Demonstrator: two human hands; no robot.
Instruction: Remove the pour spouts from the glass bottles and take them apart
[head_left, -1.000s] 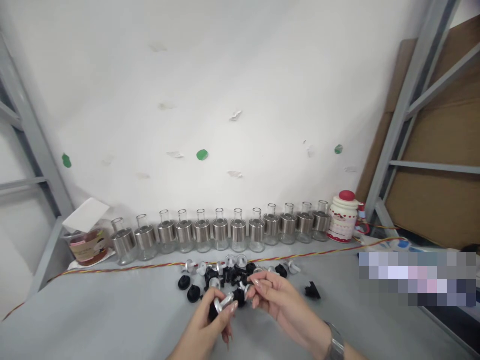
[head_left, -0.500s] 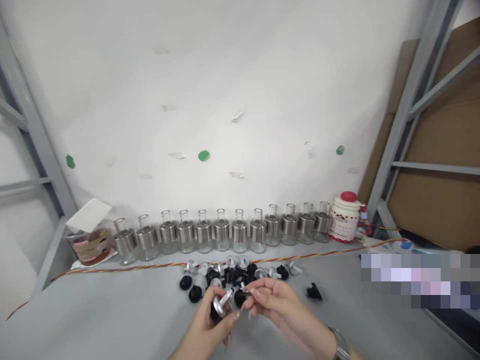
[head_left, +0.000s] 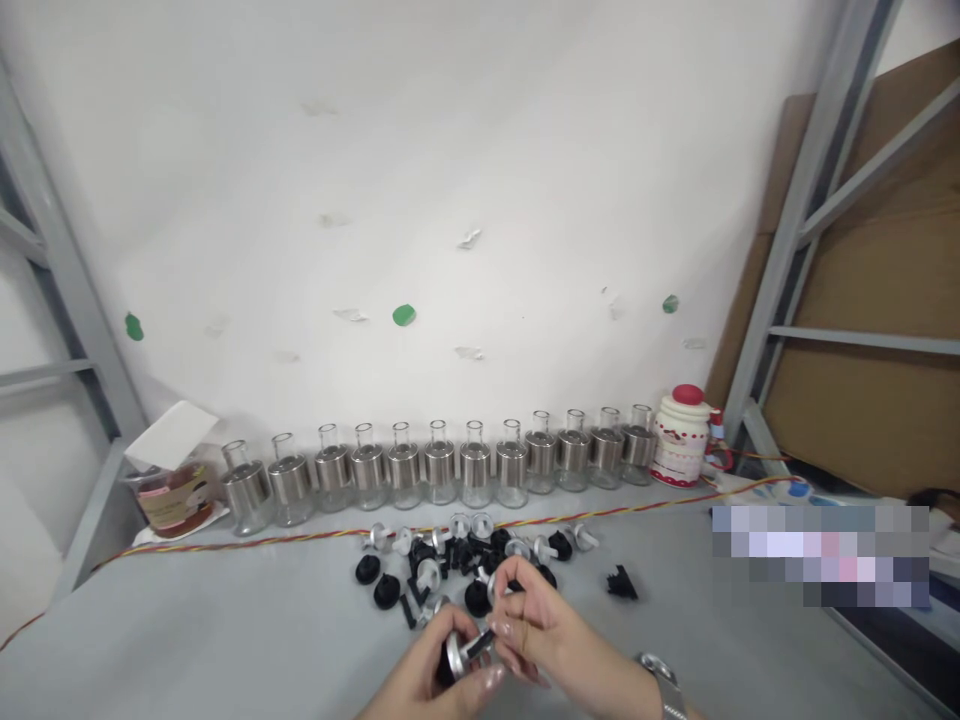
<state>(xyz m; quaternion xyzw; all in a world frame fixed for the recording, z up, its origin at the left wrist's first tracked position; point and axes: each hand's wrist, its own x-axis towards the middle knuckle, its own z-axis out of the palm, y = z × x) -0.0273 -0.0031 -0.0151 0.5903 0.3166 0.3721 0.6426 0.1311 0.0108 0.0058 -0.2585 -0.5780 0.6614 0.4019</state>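
My left hand (head_left: 424, 675) is closed around a bottle stopper (head_left: 454, 656) with a silver disc and a black underside, its stem tilted up to the right. My right hand (head_left: 541, 628) pinches a small black tube (head_left: 480, 644), which lies in line with the stem; whether it sits over the stem or only touches it I cannot tell. Just beyond both hands lies a loose pile of silver stoppers (head_left: 428, 576), black round caps (head_left: 386, 591) and short black tubes (head_left: 407, 611).
Glass bottles with metal sleeves (head_left: 475, 466) line the wall. A white jar with a red lid (head_left: 679, 440) stands at their right end, a plastic tub (head_left: 176, 500) at the left. A twisted red-yellow cord (head_left: 300, 537) crosses the grey table (head_left: 225, 630). One black piece (head_left: 621, 583) lies apart.
Both hands have come lower and nearer me. The black tube in my right hand has moved to the stopper's stem. More of the pile now shows beyond my left hand.
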